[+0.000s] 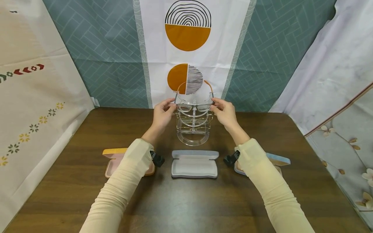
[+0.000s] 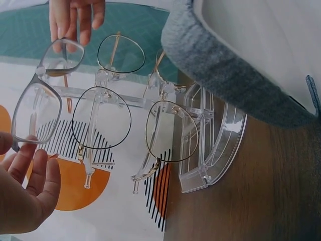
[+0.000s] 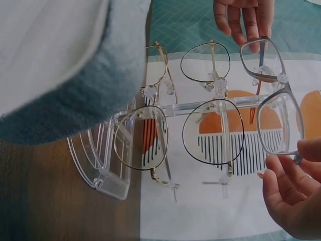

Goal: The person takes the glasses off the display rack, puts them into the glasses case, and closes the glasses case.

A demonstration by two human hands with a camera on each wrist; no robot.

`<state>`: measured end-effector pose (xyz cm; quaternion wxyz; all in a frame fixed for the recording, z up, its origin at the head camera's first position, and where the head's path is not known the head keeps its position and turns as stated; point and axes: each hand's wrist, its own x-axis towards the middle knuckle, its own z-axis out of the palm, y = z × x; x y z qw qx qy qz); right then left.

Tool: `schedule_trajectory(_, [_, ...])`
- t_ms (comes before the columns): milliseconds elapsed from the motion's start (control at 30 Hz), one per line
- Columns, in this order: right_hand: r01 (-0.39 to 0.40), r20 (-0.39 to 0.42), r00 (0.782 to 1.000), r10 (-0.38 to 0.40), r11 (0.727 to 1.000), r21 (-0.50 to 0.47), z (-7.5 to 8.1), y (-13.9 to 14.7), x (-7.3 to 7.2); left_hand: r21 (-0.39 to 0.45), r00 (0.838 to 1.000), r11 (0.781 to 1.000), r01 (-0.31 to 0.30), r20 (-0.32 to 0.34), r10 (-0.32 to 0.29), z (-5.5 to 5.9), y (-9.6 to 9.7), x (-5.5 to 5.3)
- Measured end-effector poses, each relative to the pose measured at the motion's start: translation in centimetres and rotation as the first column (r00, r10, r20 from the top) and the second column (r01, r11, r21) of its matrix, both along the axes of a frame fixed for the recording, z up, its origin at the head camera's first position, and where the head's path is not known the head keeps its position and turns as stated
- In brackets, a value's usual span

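Note:
Both hands hold a pair of grey-framed glasses at the top tier of a clear display stand. My left hand pinches the left end of the frame near the hinge, thumb against fingers. At the opposite hinge, my right hand pinches likewise. The temples, with orange-brown tips, stretch back toward the wall. Below on the stand sit round glasses with a thin dark rim and, lower, round glasses with a gold rim.
Three eyeglass cases lie with lids raised on the brown table: a grey case in the middle, a yellow-and-pink case partly behind the left sleeve, and a blue case partly behind the right sleeve. A patterned cloth hangs behind.

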<state>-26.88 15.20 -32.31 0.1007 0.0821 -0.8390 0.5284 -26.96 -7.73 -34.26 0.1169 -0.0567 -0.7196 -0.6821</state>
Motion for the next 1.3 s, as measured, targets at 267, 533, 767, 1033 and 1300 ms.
schedule_trajectory(267, [0.0, -0.032, 0.999, -0.001, 0.999, -0.033, 0.2, 0.1, 0.0, 0.026, 1.0, 1.0, -0.002, 0.006, 0.002, 0.3, 0.0, 0.1])
schedule_trajectory(533, [-0.005, -0.059, 0.998, 0.002, 0.999, -0.049, 0.3, 0.4, 0.1, 0.025, 1.0, 1.0, 0.0, -0.014, 0.0, 0.6, 0.1, 0.3])
schedule_trajectory(767, [-0.015, -0.065, 0.998, 0.012, 0.999, -0.033, 0.5, 0.4, 0.3, 0.053, 0.999, 0.999, -0.005, -0.031, 0.006, 0.9, 0.1, 0.4])
schedule_trajectory(1033, [-0.029, -0.085, 0.996, 0.026, 0.999, -0.037, 0.7, 0.4, 0.5, 0.067, 1.0, 0.998, -0.015, -0.024, 0.017, 1.3, 0.1, 0.7])
schedule_trajectory(1300, [-0.044, -0.153, 0.988, 0.037, 0.998, -0.043, 1.6, 0.2, 1.8, 0.076, 0.999, 0.997, -0.022, -0.034, 0.025, 1.5, 0.2, 1.2])
